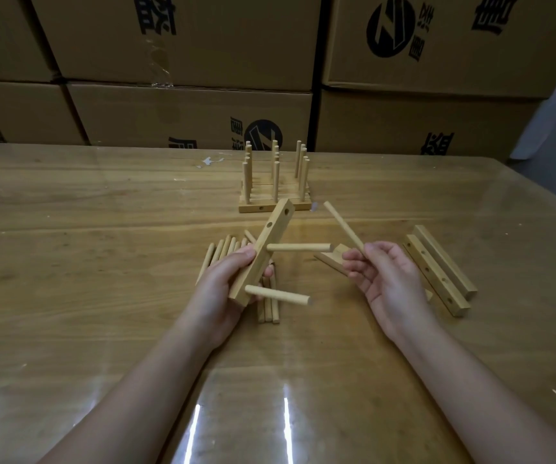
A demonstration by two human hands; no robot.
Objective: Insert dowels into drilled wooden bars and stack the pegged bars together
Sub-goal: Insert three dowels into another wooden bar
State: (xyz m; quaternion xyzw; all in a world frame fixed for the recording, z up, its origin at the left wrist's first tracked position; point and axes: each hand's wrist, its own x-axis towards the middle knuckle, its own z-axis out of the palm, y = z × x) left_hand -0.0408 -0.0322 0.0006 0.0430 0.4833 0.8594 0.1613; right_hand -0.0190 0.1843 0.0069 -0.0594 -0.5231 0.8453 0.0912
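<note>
My left hand [228, 286] grips a drilled wooden bar [264, 249] tilted up and away over the table. Two dowels stick out of the bar to the right, an upper dowel [298, 247] and a lower dowel [278, 294]. Two empty holes show near the bar's far end. My right hand [387, 279] pinches a loose dowel [343, 226] whose free end points up-left toward the bar. Loose dowels [223, 249] lie in a pile under my left hand. A stack of pegged bars [274, 192] stands further back, its pegs upright.
Two unpegged drilled bars [437, 272] lie side by side right of my right hand. Another bar [331, 257] lies partly hidden behind my right hand. Cardboard boxes [186, 115] form a wall along the table's far edge. The wooden table [102, 262] has a glossy cover.
</note>
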